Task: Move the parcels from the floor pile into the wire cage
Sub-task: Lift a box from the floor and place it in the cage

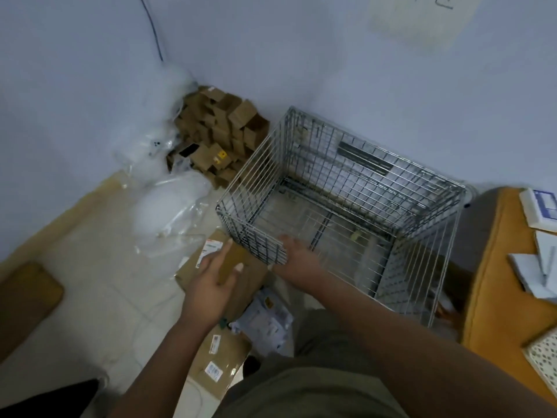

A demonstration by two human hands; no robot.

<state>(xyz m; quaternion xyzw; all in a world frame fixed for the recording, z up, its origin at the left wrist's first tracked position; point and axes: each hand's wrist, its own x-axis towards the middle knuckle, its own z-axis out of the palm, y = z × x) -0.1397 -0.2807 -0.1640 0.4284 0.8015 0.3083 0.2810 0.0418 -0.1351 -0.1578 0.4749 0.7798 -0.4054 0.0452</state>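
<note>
Left grip [215,276] lies with straight fingers on the top parcel [191,271], thumb spread, not curled round it. Right grip [297,257] is at the cage's near-left corner, its fingers partly hidden behind a wire flap [262,245] that hangs at the rim, so I cannot tell whether it holds anything.

A pale floor [99,267] meets a grey wall [301,55]. On the floor, against the wall, stands the open-topped wire cage [416,267]. Right of the cage is an orange bench [497,282] with papers [539,212] on it. In the room's corner, left of the cage, sits a heap of cardboard boxes [217,131], and beside that a drift of clear plastic wrap [168,200]. A brown mat [27,297] lies at the far left.

All the parcels in view lie on the floor outside the cage, just beside its near-left corner. The top parcel is brown with a white label, its far end touching the cage. Under and nearer than it are a grey bag [265,321] and a second brown parcel [223,357] with two labels. A thin cable [153,31] runs down the wall to the corner.
</note>
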